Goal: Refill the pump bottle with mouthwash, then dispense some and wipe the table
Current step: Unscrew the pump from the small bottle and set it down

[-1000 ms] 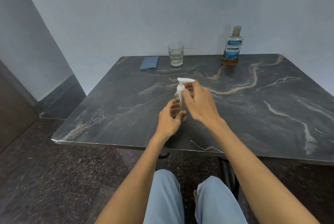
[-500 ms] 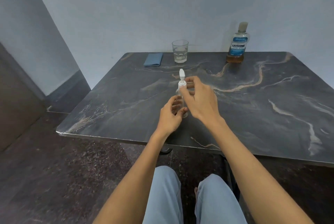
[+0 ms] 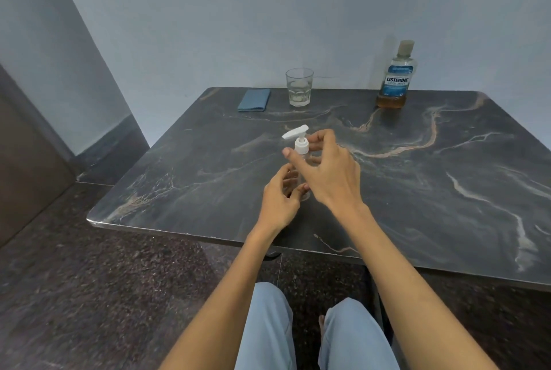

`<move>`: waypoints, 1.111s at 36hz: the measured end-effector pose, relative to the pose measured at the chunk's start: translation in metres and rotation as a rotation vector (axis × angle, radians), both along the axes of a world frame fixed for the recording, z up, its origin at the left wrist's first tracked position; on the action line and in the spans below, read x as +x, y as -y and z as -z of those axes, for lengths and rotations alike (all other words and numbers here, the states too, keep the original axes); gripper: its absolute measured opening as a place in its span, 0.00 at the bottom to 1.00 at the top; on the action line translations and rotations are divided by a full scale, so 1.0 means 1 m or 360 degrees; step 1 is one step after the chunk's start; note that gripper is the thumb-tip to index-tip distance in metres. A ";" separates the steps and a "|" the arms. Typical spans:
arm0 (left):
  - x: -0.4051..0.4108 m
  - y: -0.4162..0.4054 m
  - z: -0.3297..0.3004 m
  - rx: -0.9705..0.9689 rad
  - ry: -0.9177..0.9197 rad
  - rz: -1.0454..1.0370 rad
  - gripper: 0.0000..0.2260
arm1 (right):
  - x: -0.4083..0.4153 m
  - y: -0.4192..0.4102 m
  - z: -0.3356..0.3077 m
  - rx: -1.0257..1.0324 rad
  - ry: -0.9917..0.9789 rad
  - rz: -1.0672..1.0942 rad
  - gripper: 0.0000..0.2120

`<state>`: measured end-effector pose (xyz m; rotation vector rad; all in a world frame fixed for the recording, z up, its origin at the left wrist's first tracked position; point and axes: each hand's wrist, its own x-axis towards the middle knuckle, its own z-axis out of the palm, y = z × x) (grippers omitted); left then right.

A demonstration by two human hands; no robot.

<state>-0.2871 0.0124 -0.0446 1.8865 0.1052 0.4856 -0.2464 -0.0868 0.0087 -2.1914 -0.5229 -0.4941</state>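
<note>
Dark veined marble table against pale blue wall; speckled floor. Left hand grips pump bottle base; right hand pinches white collar.

Left hand grips clear pump bottle base on table; right hand fingers around white pump collar. Mouthwash bottle, glass, blue cloth along far edge.
</note>
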 end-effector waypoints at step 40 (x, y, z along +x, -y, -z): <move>0.001 -0.002 0.006 0.0036 0.0021 0.0025 0.16 | 0.001 -0.005 0.001 -0.0167 0.0138 0.0144 0.13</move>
